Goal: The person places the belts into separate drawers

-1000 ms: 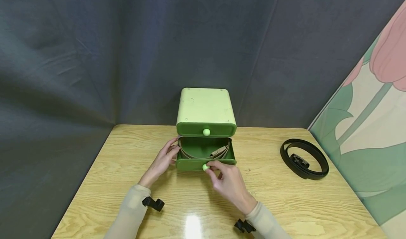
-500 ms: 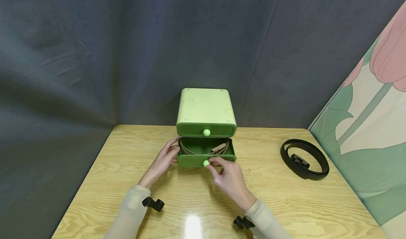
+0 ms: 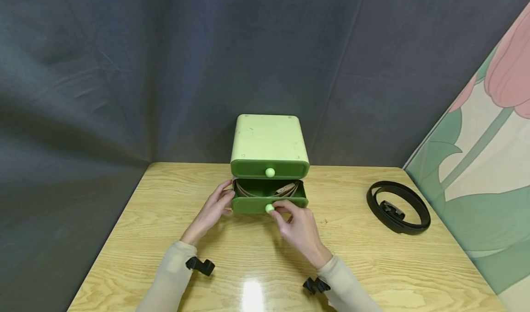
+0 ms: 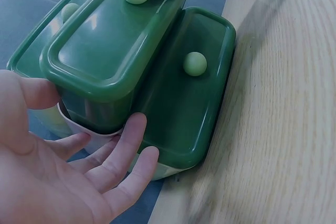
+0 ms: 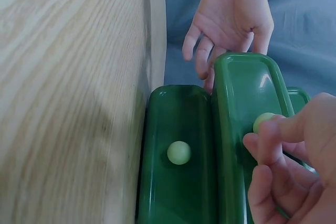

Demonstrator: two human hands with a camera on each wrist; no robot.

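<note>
A small cabinet (image 3: pixel 270 137) with a pale green top and dark green drawer fronts stands on the table. Its middle drawer (image 3: pixel 248 206) is pulled partway out, with a coiled tan belt (image 3: pixel 285 190) inside. Thumb and fingers of my right hand (image 3: pixel 301 229) pinch that drawer's round light green knob (image 3: pixel 269 208). At the cabinet's left side rests my left hand (image 3: pixel 211 210), its fingers spread and slightly bent beside the drawer. In the left wrist view, the bottom drawer (image 4: pixel 178 103) is closed below the middle one.
A coiled black belt (image 3: pixel 416 199) with a metal buckle lies on the right of the wooden table (image 3: pixel 157 201). Dark curtains (image 3: pixel 265 49) hang behind, and a tulip-patterned cloth (image 3: pixel 488 174) lines the right side.
My right hand has pushed the middle drawer inward by its knob, so less of the drawer and the tan belt shows. The left hand stays in place.
</note>
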